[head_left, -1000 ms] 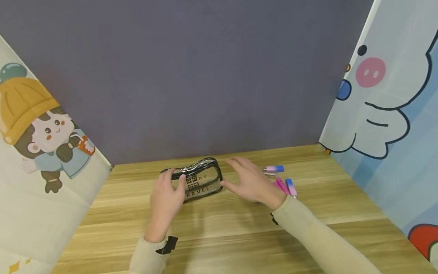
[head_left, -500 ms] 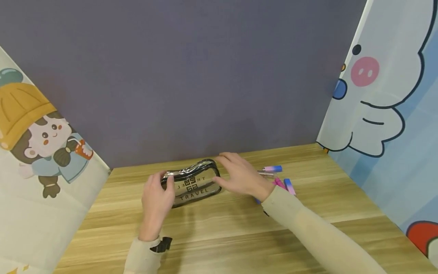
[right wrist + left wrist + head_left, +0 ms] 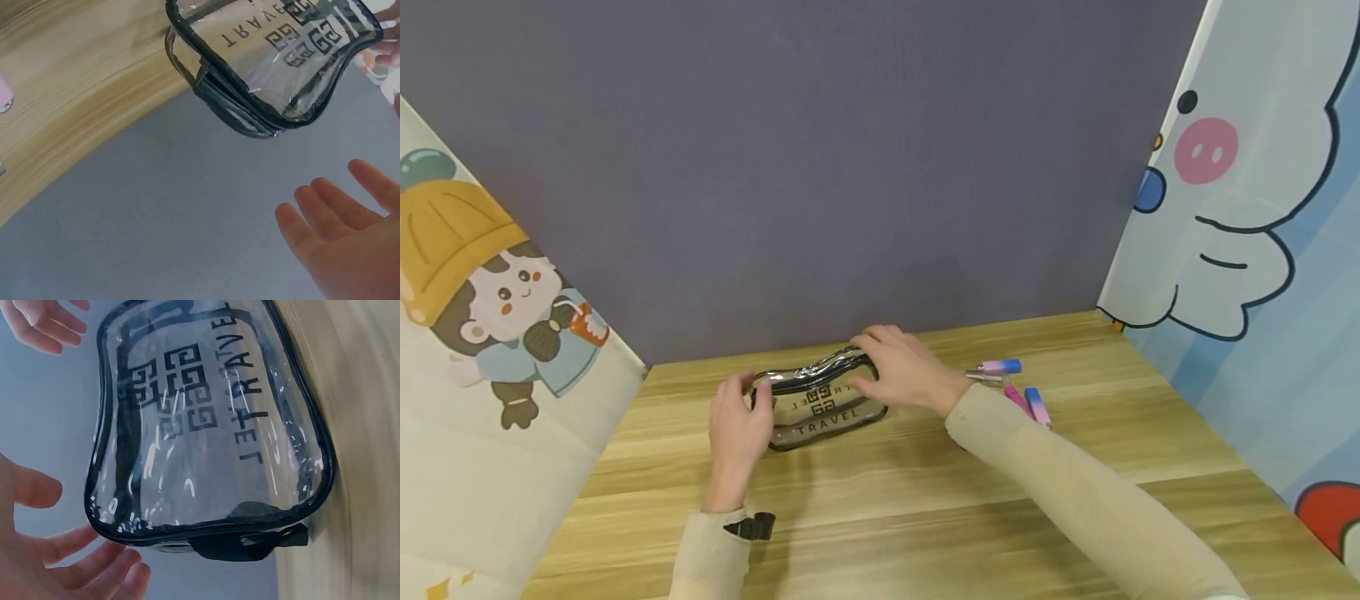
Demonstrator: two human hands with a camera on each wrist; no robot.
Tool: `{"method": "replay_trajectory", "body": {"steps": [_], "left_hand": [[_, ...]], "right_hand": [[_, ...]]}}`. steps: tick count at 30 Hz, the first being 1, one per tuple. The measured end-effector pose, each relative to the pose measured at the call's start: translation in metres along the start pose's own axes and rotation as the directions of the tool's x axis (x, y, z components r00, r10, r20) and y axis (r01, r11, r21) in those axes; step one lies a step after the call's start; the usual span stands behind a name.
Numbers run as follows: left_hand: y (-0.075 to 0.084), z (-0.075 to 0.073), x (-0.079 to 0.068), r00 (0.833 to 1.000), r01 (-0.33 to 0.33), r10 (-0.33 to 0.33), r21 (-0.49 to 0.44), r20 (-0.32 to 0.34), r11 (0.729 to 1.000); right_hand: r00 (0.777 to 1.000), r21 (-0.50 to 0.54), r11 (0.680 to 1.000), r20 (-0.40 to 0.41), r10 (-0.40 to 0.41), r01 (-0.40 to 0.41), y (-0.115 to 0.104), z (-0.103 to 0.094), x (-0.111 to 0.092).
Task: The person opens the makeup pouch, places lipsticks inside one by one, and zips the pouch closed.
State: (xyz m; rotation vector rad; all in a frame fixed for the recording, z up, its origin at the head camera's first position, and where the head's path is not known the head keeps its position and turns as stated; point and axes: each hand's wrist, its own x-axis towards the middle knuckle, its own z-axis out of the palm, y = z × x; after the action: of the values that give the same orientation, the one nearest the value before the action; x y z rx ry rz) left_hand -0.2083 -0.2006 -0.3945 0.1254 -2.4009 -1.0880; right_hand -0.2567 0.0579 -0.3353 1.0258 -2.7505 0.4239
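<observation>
A clear pouch (image 3: 820, 417) with black trim and the word TRAVEL on its side stands upright on the table. At its left end is my left hand (image 3: 739, 427), thumb on the near side. In the left wrist view, that thumb is apart from the pouch, and the fingertips (image 3: 103, 540) are right at its trim. My right hand (image 3: 910, 373) is over the pouch's right end in the head view. Seen from the right wrist, its fingers are spread and relaxed, a little off the pouch (image 3: 275, 69).
On the wooden table (image 3: 925, 533), right of the pouch, lie a pink-and-blue stick (image 3: 1002, 367), a silvery piece (image 3: 987, 378), a magenta piece (image 3: 1018, 400) and another pink-and-blue stick (image 3: 1037, 407). A grey panel (image 3: 865, 167) rises behind the table; cartoon-printed sheets (image 3: 1240, 250) flank it.
My left hand has shifted left along the pouch to its left end, uncovering more of the print. My right hand has moved left, from beside the pouch to over its right end.
</observation>
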Motion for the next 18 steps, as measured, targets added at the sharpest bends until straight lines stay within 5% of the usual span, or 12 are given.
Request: {"method": "replay_trajectory", "body": {"steps": [10,18], "left_hand": [[-0.017,0.001,0.006,0.998,0.060,-0.059,-0.046,0.029,0.997],[-0.031,-0.002,0.007,0.973,0.087,-0.083,-0.005,0.217,0.996]], "right_hand": [[0.998,-0.031,0.999,0.054,-0.020,0.022,-0.011,0.012,0.016],[0.995,-0.057,0.998,0.095,0.017,-0.011,-0.009,0.022,0.032]]}}
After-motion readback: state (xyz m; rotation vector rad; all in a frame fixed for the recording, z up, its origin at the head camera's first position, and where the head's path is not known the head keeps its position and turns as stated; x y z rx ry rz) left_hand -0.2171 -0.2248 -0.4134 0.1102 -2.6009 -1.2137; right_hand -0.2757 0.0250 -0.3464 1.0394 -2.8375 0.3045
